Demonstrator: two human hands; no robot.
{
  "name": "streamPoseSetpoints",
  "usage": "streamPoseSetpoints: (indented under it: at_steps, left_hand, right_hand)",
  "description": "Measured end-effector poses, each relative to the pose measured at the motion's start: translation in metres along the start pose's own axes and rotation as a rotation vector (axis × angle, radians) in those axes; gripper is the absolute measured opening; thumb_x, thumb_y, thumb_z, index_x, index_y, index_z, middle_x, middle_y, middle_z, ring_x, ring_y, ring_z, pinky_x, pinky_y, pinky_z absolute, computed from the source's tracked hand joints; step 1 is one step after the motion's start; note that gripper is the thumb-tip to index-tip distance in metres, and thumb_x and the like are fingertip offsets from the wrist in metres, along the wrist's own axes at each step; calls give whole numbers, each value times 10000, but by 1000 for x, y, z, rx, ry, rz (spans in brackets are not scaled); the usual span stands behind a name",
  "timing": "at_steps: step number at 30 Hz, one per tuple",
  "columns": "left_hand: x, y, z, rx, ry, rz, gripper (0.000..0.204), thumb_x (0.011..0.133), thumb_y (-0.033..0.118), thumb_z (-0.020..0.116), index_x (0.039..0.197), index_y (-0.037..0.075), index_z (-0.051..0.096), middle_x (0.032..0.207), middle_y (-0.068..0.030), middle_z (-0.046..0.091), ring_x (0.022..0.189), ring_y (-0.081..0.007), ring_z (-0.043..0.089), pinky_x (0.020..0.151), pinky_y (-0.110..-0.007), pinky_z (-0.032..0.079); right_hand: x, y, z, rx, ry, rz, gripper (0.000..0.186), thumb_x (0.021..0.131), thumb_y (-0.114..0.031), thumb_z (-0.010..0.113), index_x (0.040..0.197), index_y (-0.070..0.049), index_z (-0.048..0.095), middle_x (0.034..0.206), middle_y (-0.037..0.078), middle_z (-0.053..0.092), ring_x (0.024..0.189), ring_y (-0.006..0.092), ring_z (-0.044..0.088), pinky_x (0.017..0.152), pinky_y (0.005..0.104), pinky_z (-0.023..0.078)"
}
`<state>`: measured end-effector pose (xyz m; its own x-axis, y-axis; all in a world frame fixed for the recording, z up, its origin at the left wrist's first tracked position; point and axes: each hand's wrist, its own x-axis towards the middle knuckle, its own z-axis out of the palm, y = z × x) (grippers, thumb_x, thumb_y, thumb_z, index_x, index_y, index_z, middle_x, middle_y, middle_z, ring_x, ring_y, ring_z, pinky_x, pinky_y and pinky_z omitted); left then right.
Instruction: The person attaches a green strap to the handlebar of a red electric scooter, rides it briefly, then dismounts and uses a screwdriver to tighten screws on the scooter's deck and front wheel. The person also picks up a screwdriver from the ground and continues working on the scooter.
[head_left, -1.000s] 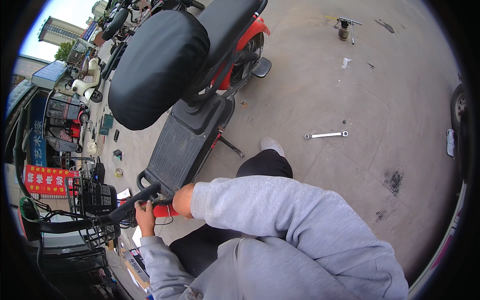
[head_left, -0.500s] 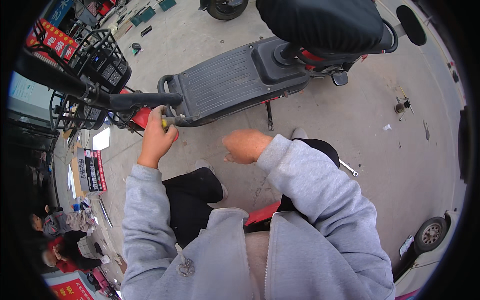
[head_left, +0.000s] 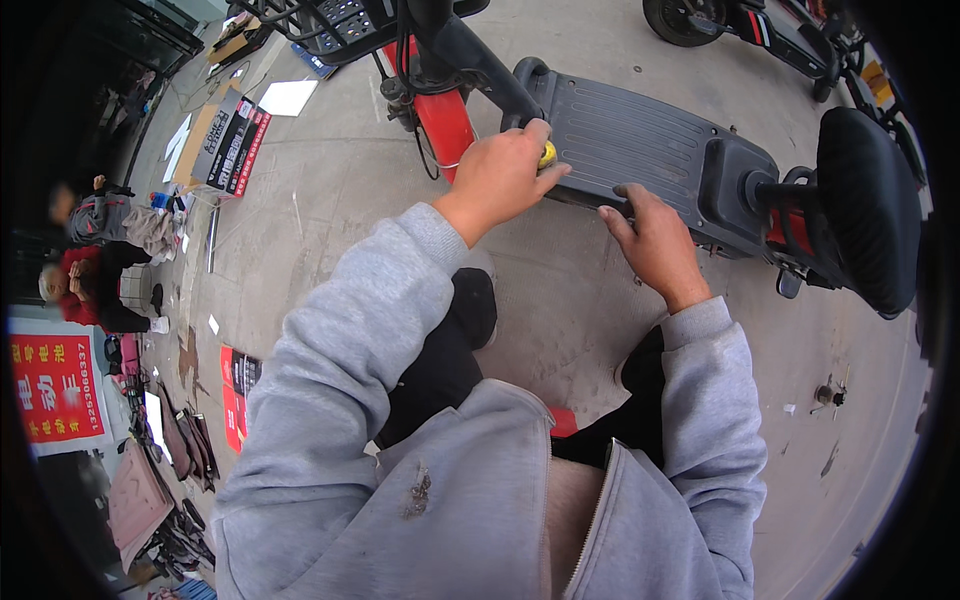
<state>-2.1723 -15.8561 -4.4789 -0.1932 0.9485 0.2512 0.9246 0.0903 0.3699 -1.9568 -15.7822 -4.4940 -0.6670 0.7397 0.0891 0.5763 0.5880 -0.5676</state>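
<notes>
A black and red electric scooter lies across in front of me, with its ridged footboard, black steering tube, red front part and black seat. My left hand is closed on a small yellow object, perhaps a tool handle, at the footboard's front end by the tube's foot; its far end is hidden. My right hand is at the footboard's near edge, fingers bent but apart, thumb out, with nothing visible held.
Another scooter stands behind. A cardboard box and white sheets lie left, where two other people sit near a red sign. A small dark object with rods lies at the right.
The view has swung round, so the scooter sits higher and farther right. My right hand has moved from the gap below the footboard up to its edge; my left hand still grips the yellow object.
</notes>
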Motion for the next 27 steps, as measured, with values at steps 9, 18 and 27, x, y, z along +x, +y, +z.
streamPoseSetpoints:
  at_steps: [9, 18, 27]
  left_hand:
    - [-25, 0, 20, -250, 17, -39, 415, 792, 296, 775, 982, 2, 550, 857, -205, 697, 852, -401, 687, 749, -463, 547]
    - [-41, -91, 28, 24, -711, -128, 520, 782, 330, 795, 1147, -17, 662, 1115, -197, 697, 1053, -379, 661, 886, -453, 521]
    - [-48, -99, 7, -75, -624, -179, 466, 832, 345, 745, 1136, -5, 691, 1161, -201, 685, 1103, -377, 645, 922, -452, 508]
  right_hand:
    - [4, -61, 35, -12, 236, -248, 470, 928, -405, 653, 1250, -76, 560, 1075, 150, 664, 916, 342, 671, 738, 429, 532]
    - [23, -102, 44, -415, 292, -502, 294, 879, -296, 689, 1053, -77, 596, 922, 144, 675, 845, 340, 657, 664, 442, 498]
    - [25, -117, 58, -446, 221, -292, 267, 827, -219, 692, 1012, -59, 585, 961, 151, 616, 868, 359, 604, 799, 442, 468]
